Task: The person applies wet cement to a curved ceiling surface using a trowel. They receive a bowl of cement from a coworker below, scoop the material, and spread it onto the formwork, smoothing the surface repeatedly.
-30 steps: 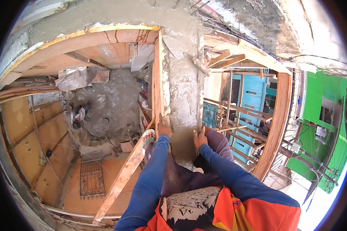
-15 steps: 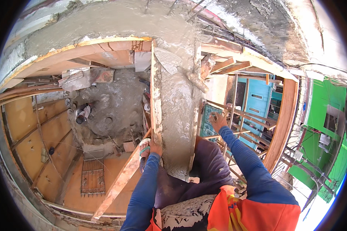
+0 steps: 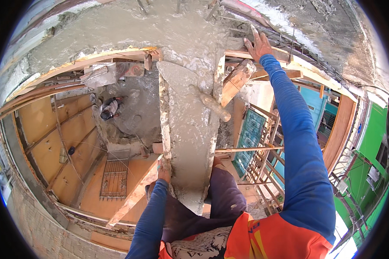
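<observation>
While the left hand [image 3: 164, 172] rests at the near left edge of the wet concrete beam [image 3: 189, 151], whether its fingers grip cannot be told. Fingers spread and holding nothing, the right hand [image 3: 258, 46] is beyond the beam's far right side, by a timber form board [image 3: 285, 56]. A cement-coated pointed trowel [image 3: 175, 77] lies on the beam's farther part, its handle [image 3: 215, 108] jutting over the right edge.
</observation>
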Tool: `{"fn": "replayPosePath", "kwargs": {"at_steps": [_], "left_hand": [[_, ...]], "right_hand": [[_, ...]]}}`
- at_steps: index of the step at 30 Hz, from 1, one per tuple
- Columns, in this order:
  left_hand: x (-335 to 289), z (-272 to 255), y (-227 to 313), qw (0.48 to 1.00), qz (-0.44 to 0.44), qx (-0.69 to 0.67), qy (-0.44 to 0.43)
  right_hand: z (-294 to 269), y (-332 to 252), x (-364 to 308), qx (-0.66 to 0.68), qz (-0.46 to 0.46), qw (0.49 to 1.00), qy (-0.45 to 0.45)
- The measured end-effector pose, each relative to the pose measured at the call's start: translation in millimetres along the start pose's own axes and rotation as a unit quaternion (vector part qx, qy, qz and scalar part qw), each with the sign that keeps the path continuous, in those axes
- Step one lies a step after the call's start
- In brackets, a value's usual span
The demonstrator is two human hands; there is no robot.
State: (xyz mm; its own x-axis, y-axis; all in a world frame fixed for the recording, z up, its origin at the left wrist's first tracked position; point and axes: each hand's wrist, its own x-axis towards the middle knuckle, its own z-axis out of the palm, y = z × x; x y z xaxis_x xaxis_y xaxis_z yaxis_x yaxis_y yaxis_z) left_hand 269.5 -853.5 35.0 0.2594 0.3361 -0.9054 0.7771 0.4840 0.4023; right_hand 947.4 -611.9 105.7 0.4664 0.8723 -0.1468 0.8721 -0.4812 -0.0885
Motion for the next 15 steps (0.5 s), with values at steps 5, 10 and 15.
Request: {"fn": "replayPosePath", "kwargs": {"at_steps": [5,10,15], "left_hand": [[-22.0,-2.9,54.5,0.991,-0.077,-0.088,0.071],[-22.5,9.7,38.8,0.88,-0.124,-0.432,0.157],[-13.1,7.1,1.8,0.966,-0.123,-0.149,0.172]], "right_hand": [[29.2,23.4,23.3,-0.146,-0.081,0.986,0.006],[16.2,11.8,23.3,-0.111,-0.098,0.989,0.021],[26.7,29.1,22.6,-0.139,-0.096,0.985,0.015]]}}
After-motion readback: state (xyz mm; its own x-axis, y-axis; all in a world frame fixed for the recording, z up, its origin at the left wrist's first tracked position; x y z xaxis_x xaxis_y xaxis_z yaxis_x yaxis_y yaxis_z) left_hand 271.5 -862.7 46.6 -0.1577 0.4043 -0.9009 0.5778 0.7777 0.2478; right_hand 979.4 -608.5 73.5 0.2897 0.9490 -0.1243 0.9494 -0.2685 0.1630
